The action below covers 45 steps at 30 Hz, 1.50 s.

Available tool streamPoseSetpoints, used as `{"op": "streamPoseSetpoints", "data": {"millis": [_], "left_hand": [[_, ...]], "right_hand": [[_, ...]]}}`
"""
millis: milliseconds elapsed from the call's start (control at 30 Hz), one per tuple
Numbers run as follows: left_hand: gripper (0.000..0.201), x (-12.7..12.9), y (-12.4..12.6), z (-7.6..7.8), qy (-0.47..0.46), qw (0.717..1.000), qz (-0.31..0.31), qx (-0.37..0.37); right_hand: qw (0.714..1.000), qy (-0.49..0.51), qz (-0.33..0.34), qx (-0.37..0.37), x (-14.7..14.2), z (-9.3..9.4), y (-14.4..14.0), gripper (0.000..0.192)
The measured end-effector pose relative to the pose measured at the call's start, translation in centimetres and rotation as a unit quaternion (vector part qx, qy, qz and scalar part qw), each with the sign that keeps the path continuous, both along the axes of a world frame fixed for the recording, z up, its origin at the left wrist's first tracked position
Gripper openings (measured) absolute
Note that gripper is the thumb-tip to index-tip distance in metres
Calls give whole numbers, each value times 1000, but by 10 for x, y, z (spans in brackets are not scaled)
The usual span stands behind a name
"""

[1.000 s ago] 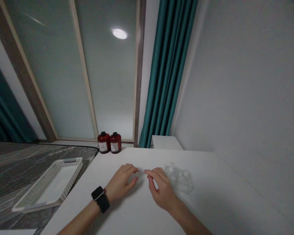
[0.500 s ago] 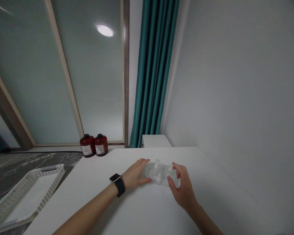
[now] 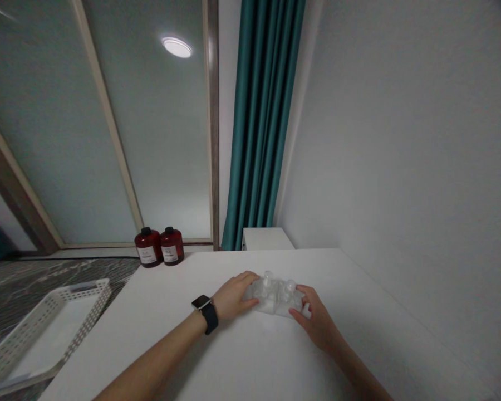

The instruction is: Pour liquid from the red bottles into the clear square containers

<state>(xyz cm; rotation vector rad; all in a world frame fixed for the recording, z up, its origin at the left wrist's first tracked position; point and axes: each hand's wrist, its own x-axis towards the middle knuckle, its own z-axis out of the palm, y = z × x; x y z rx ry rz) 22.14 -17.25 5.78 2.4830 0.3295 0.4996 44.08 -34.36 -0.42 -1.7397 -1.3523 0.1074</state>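
Observation:
A clear plastic pouch of small clear bottles (image 3: 274, 295) lies on the white table (image 3: 200, 356), a little past its middle. My left hand (image 3: 235, 295), with a dark watch on the wrist, grips the pouch's left end. On the pouch's right end sits my right hand (image 3: 314, 319), fingers curled round its edge. Both hands hold it down on the tabletop.
Two dark red bottles (image 3: 159, 245) with white labels stand on the ledge beyond the table's far left corner. A white mesh basket (image 3: 45, 331) rests on the marbled dark surface at the left. Teal curtain (image 3: 261, 122), a small white box (image 3: 266, 238) and the wall lie behind.
A second ago both hands lay on the table left of the pouch. They have since reached it, and my right hand has closed down onto its right end. The view has shifted right.

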Motion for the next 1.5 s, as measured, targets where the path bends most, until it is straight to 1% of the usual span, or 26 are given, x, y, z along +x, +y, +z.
{"op": "streamPoseSetpoints", "data": {"millis": [167, 300, 500, 700, 933, 1067, 1167, 1233, 1300, 1400, 1500], "left_hand": [[45, -12, 3, -2, -2, 999, 13, -29], [45, -35, 10, -4, -12, 999, 22, -47], [45, -83, 25, -6, -14, 996, 70, -55], [46, -131, 38, -2, -2, 990, 128, -62], [51, -185, 54, -6, -20, 986, 160, -52], [57, -214, 64, -7, -9, 980, 187, -67], [59, -232, 71, -8, 0, 974, 220, -60], [64, -242, 76, -10, 8, 965, 255, -55], [65, -250, 80, -14, 32, 954, 297, -35], [53, -261, 85, -22, 71, 933, 353, 11], [48, -270, 88, -29, 83, 916, 392, 30]], "right_hand": [[999, 26, 29, -15, -8, 10, 6, 43], [997, 42, 64, -21, -27, 14, 18, 42], [991, 48, 124, -30, -64, 14, 49, 43], [983, 50, 173, -24, -102, 17, 82, 42], [969, 52, 240, -30, -143, 19, 123, 47], [966, 53, 250, -47, -165, 18, 147, 51], [964, 51, 255, -59, -182, 18, 162, 50], [964, 50, 254, -67, -193, 17, 172, 50], [964, 48, 253, -72, -204, 17, 180, 51], [963, 45, 256, -76, -217, 16, 193, 53], [961, 36, 262, -75, -229, 15, 205, 53]]}}
